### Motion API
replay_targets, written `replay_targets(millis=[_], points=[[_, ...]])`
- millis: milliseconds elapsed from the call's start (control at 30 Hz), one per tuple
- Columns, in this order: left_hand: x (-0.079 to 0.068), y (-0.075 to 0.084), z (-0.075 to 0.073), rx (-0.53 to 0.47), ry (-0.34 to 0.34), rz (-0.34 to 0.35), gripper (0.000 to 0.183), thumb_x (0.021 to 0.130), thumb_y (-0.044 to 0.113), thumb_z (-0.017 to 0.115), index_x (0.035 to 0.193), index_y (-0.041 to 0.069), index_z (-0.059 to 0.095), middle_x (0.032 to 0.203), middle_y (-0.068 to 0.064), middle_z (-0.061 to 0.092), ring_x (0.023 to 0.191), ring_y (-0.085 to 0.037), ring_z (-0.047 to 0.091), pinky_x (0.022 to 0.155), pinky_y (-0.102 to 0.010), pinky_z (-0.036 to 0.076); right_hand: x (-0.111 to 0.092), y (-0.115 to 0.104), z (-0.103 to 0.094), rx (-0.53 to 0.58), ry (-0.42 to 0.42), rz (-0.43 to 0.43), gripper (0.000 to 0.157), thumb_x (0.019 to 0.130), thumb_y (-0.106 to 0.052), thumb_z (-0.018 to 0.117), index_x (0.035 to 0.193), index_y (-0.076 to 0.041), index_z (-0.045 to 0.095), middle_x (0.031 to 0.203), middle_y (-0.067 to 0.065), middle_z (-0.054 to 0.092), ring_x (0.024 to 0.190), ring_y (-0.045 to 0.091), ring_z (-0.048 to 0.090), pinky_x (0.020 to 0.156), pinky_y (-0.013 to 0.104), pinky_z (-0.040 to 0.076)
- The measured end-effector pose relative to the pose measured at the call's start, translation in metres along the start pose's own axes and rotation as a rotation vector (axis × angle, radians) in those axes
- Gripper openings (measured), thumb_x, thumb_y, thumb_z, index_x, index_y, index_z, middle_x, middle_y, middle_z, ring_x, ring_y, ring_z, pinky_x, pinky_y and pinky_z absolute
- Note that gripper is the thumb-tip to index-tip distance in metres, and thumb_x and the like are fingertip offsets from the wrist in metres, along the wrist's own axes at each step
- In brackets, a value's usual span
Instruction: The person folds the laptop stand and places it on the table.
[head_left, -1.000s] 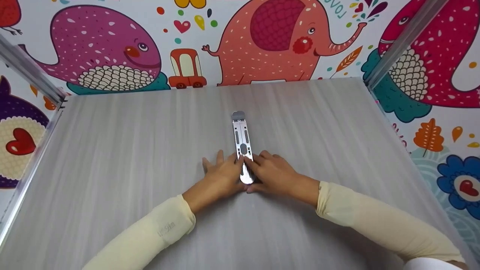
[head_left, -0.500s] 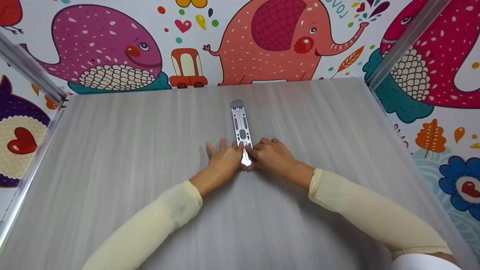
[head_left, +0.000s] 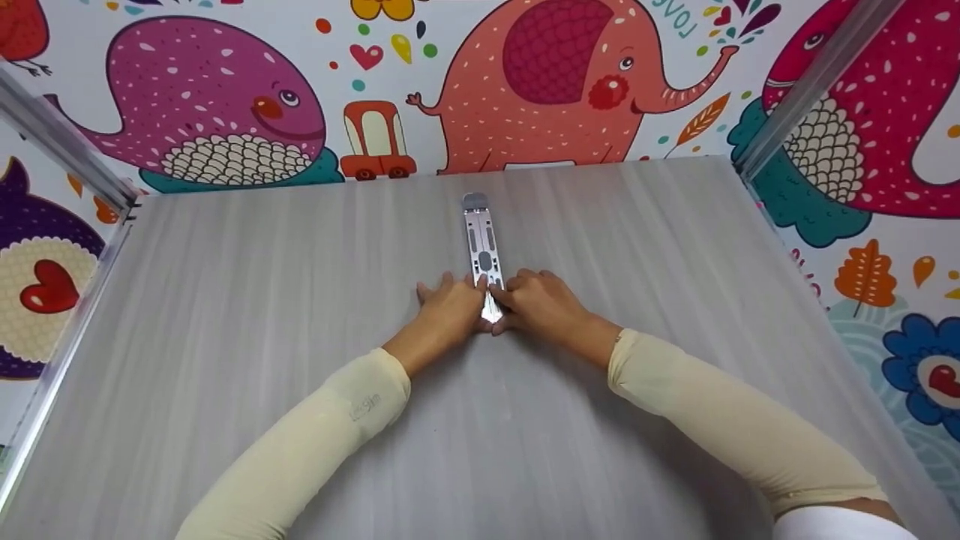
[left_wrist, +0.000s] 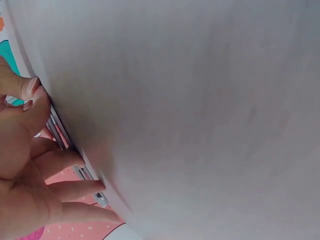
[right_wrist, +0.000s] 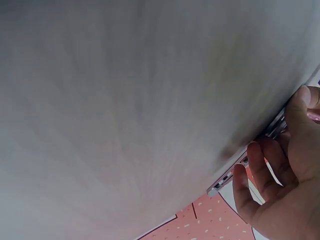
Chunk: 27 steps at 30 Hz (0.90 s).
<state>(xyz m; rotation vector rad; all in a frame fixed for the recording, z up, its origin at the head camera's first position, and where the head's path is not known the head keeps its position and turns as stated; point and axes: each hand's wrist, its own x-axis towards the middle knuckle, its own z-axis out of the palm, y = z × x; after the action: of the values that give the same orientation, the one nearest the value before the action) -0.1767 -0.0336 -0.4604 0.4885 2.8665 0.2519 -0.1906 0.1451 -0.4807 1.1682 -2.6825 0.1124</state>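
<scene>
A folded silver metal laptop stand [head_left: 484,240], narrow and slotted with a grey pad at its far end, lies lengthwise on the table [head_left: 300,315]. My left hand [head_left: 450,306] holds its near end from the left, index finger on top and thumb at the end. From the right, my right hand [head_left: 546,306] grips the same end, index finger on top, its other fingers bent alongside. The left wrist view shows the stand's side [left_wrist: 82,172] behind spread fingers. In the right wrist view the stand's far end [right_wrist: 216,190] shows beyond curled fingers.
A wall [head_left: 375,67] printed with cartoon animals stands behind the table. Metal frame posts rise at the back left [head_left: 67,139] and back right [head_left: 810,86]. Pale sleeves [head_left: 300,450] cover both forearms.
Both hands have slid the stand away from the body, toward the back wall; most of that travel came in the first half second, with only a small shift since.
</scene>
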Motion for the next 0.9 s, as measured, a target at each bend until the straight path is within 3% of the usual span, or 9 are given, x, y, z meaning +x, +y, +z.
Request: replay_targets(millis=[600,767,900], points=[[0.001,0.001,-0.002,-0.006,0.013,0.020,0.086,0.080,0.049,0.080,0.148,0.005,0.052,0.133,-0.019,0.064,0.122,-0.043,0.056,0.090,-0.077,0.044,0.002,0.001,-0.007,0.005,-0.013,-0.007,0.065,0.072,-0.053,0.078,0.124,-0.014,0.074,0.074,0.006,0.065,0.068,0.027,0.063,0.059,0.044,0.053],[0.000,-0.002,-0.001,-0.024,0.001,0.030,0.087,0.081,0.050,0.080,0.150,0.006,0.050,0.134,-0.019,0.064,0.123,-0.043,0.056,0.091,-0.077,0.043,0.005,0.002,-0.010,0.046,-0.078,-0.022,0.059,0.075,-0.049,0.080,0.120,-0.011,0.074,0.073,0.006,0.064,0.066,0.026,0.061,0.060,0.045,0.053],[-0.002,-0.010,-0.004,-0.108,-0.033,0.079,0.084,0.085,0.051,0.078,0.149,0.006,0.050,0.136,-0.021,0.062,0.127,-0.046,0.054,0.093,-0.078,0.041,0.004,0.008,-0.015,0.183,-0.161,-0.004,0.057,0.081,-0.046,0.081,0.124,-0.011,0.073,0.077,0.006,0.067,0.069,0.022,0.058,0.063,0.043,0.052]])
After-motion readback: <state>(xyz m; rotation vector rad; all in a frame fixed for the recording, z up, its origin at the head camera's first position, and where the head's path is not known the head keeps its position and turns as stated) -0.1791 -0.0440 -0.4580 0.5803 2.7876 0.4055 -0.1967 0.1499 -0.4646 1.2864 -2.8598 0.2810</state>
